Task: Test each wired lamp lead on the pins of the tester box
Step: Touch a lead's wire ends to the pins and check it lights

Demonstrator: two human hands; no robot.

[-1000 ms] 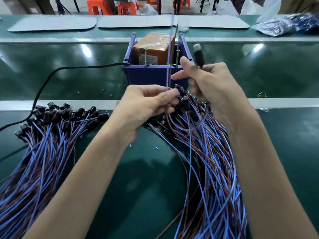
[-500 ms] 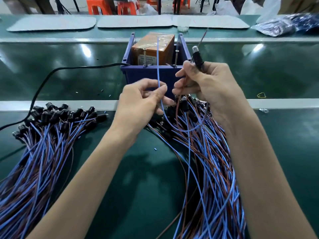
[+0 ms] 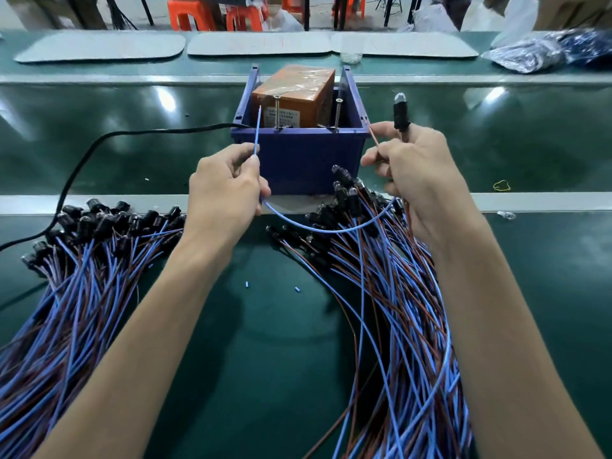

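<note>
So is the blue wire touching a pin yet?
No, the blue wire pinched by the left hand ends beside the left pin, with a clear gap between them.

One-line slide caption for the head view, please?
Left hand pinches the blue wire, right hand holds lamp and brown wire, near tester box.

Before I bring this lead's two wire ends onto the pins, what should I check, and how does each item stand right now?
1. Blue wire pinched in the left hand, tip free: ok.
2. Brown wire pinched in the right hand, tip free: ok.
3. Lamp held upright in the right hand, bulb in view: ok.
4. Left pin and right pin standing unobstructed in the tester box: ok.
5. Wire tips on the pins: not ok, both are short of them.
6. Tester powered: cannot tell; a black cable reaches the box.
</note>
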